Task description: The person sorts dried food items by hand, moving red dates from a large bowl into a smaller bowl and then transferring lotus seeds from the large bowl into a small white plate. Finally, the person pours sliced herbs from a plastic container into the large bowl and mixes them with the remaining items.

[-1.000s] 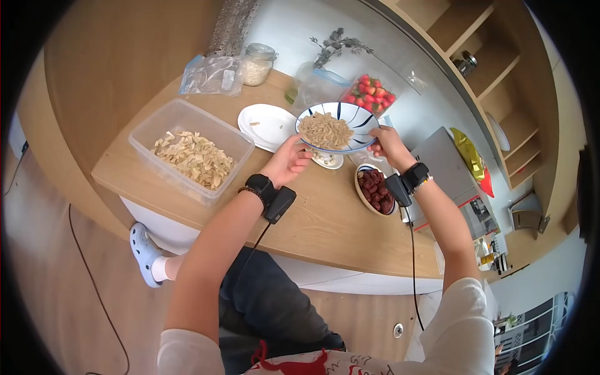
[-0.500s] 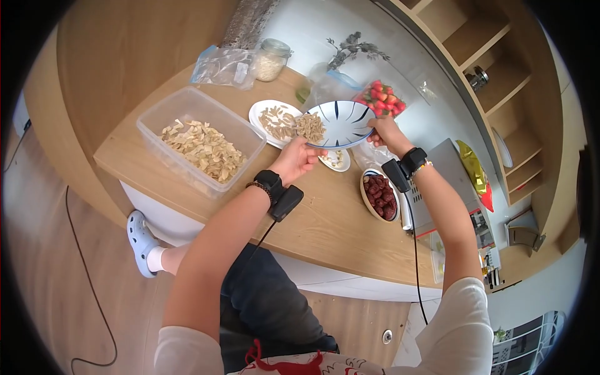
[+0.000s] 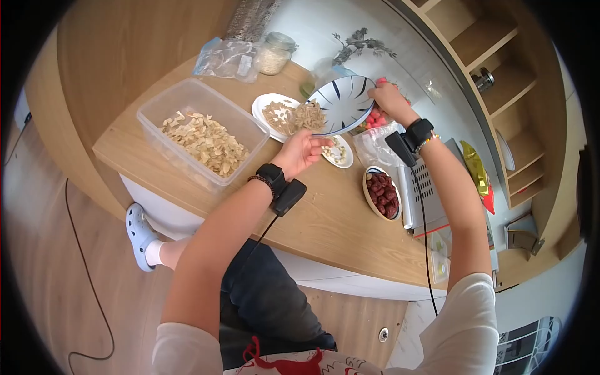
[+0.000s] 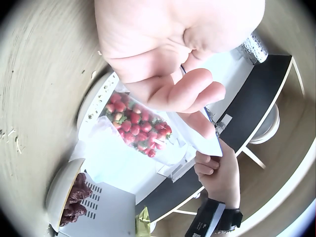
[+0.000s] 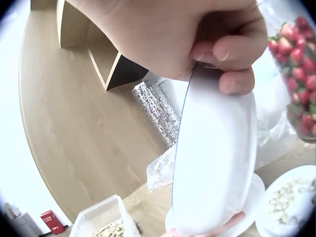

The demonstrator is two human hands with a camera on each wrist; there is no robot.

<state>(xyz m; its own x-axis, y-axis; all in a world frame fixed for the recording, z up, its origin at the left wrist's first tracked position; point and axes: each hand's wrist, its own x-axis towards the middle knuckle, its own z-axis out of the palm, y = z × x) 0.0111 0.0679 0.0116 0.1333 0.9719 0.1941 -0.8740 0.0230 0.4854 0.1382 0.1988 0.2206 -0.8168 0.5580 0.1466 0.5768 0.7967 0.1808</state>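
A white bowl with blue stripes (image 3: 345,105) is tipped to the left over a white plate (image 3: 258,107). Thin tan pieces (image 3: 310,117) are heaped at its lowered edge, and more of them (image 3: 279,115) lie spread across the plate. My right hand (image 3: 392,102) grips the raised far rim; the right wrist view shows the fingers (image 5: 237,81) curled over that edge. At the lowered near edge, my left hand (image 3: 299,155) holds the bowl by its rim, fingers partly bent. A small white dish (image 3: 348,161) of pale pieces stands just right of the left hand.
To the left is a clear plastic box (image 3: 182,95) of dried, pale yellow slices. A bowl (image 3: 369,201) of dark red dates stands to the right, near a grey perforated appliance (image 3: 426,186). Behind are bagged strawberries (image 3: 375,120), a glass jar (image 3: 275,55) and a plastic bag (image 3: 226,61).
The bowl has moved slightly left and tilted steeply, its right side lifted by my right hand. Its tan pieces have slid left, and many now cover the plate, which was nearly bare.
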